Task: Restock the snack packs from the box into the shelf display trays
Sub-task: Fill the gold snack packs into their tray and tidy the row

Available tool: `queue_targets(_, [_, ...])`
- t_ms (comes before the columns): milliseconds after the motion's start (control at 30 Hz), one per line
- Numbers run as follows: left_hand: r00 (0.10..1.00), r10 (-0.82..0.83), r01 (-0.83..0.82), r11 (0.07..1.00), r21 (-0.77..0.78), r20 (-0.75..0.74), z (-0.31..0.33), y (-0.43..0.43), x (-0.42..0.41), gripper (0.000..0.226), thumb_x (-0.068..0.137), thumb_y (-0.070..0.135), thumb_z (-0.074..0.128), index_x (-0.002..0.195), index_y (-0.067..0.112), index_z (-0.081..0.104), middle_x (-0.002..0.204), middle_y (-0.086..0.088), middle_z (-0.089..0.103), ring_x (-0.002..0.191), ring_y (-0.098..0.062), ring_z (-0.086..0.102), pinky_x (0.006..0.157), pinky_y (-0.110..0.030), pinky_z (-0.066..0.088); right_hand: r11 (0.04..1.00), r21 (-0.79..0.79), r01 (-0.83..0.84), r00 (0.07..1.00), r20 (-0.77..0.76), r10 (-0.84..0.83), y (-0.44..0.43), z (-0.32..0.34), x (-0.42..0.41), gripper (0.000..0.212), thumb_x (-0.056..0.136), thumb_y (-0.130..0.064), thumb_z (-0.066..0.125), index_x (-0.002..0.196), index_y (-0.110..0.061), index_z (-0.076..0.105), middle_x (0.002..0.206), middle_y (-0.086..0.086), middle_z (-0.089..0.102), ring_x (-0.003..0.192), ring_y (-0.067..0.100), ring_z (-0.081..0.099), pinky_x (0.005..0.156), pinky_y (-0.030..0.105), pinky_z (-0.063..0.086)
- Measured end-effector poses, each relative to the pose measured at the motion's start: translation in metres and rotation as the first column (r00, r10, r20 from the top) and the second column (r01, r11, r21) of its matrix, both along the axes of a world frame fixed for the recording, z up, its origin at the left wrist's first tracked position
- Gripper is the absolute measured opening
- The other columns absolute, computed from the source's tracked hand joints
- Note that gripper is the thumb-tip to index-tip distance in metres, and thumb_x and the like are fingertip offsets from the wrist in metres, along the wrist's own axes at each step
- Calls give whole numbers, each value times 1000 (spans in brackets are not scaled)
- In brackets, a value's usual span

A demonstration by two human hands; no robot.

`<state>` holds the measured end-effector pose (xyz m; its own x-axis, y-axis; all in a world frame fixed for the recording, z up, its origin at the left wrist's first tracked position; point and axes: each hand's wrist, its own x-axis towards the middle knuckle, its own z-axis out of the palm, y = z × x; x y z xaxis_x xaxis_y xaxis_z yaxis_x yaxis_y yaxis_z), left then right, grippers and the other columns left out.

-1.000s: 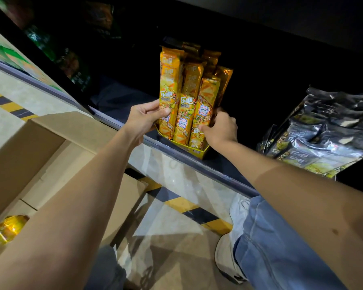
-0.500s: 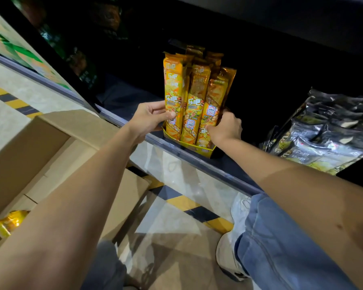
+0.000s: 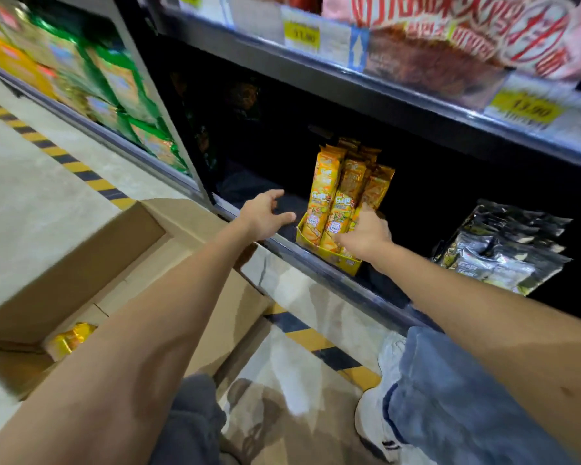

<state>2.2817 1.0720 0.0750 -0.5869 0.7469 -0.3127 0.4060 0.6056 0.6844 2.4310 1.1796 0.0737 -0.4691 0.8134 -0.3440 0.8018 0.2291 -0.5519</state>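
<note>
Several tall orange snack packs (image 3: 324, 193) stand upright in a yellow display tray (image 3: 319, 251) on the dark bottom shelf. My right hand (image 3: 366, 231) rests against the front of the packs at the tray's right side, fingers pointing left across them. Just left of the tray my left hand (image 3: 265, 214) hovers with fingers spread, holding nothing. An open cardboard box (image 3: 91, 263) sits on the floor at the lower left, with one yellow pack (image 3: 71, 338) showing inside.
Black-and-silver snack bags (image 3: 503, 250) lie on the same shelf to the right. Green and yellow bags (image 3: 114, 85) fill the neighbouring unit on the left. The shelf above carries price tags (image 3: 301, 33) and red-printed packs. My knees and a white shoe (image 3: 379, 397) are below.
My left hand has let go of the leftmost pack and pulled back to the left, fingers spread. The right hand slid across the packs' front. The view tilted up, revealing the upper shelf.
</note>
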Motion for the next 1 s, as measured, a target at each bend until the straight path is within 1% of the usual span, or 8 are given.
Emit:
queue_targets(100, [979, -37, 20, 996, -87, -200, 29, -41, -2, 67, 89, 35, 61, 146, 17, 31, 141, -15, 47, 130, -29, 45, 105, -38, 39, 980, 94, -176, 984, -13, 178, -29, 39, -8, 53, 79, -26, 67, 126, -14, 46, 116, 12, 61, 109, 34, 55, 85, 35, 46])
queue_targets(167, [958, -47, 6, 990, -143, -284, 50, -75, -2, 69, 89, 37, 61, 147, 19, 29, 137, -14, 52, 123, -30, 50, 98, -36, 41, 935, 145, -323, 946, 20, 324, -53, 65, -15, 61, 83, -26, 64, 137, -11, 39, 119, 15, 59, 112, 35, 53, 83, 34, 43])
queue_targets(267, [916, -59, -33, 974, -223, -396, 82, -133, -4, 68, 91, 37, 55, 148, 18, 25, 142, -13, 46, 126, -30, 47, 97, -36, 40, 825, 228, -516, 855, 82, 512, -95, 101, -29, 71, 87, -28, 60, 146, -8, 25, 126, 16, 55, 120, 34, 49, 92, 39, 44])
queue_targets(367, [876, -23, -108, 964, -242, -482, 108, -194, -8, 70, 94, 38, 51, 151, 15, 16, 154, -7, 29, 137, -27, 35, 106, -38, 37, 712, 294, -638, 766, 145, 627, -143, 132, -45, 70, 89, -32, 59, 146, -10, 26, 135, 14, 50, 126, 32, 45, 95, 38, 43])
queue_targets(500, [822, 52, -245, 932, -269, -568, 129, -267, -7, 75, 90, 43, 55, 150, 17, 17, 154, -8, 28, 138, -27, 33, 105, -40, 38, 578, 351, -737, 657, 175, 733, -208, 151, -65, 63, 88, -32, 58, 143, -12, 32, 134, 11, 51, 121, 31, 49, 96, 41, 46])
queue_targets(700, [780, 234, -442, 863, -246, -580, 122, -354, -10, 75, 90, 40, 57, 150, 18, 17, 155, -8, 25, 139, -27, 31, 107, -40, 35, 385, 349, -854, 476, 225, 851, -280, 148, -98, 63, 91, -34, 55, 143, -11, 30, 136, 11, 50, 124, 31, 48, 99, 45, 43])
queue_targets(833, [761, 371, -551, 803, -227, -532, 82, -393, -16, 73, 89, 38, 58, 148, 15, 22, 150, -10, 35, 133, -29, 40, 104, -42, 41, 364, 251, -897, 418, 209, 884, -317, 109, -127, 67, 89, -26, 54, 147, -10, 25, 140, 14, 46, 130, 33, 42, 105, 44, 39])
queue_targets(1000, [798, 441, -574, 763, -297, -410, -3, -407, -32, 77, 92, 33, 57, 151, 13, 11, 157, -9, 20, 141, -25, 28, 110, -37, 32, 313, 157, -937, 341, 210, 916, -350, 26, -168, 66, 90, -28, 53, 148, -13, 24, 142, 13, 46, 131, 32, 41, 102, 39, 38])
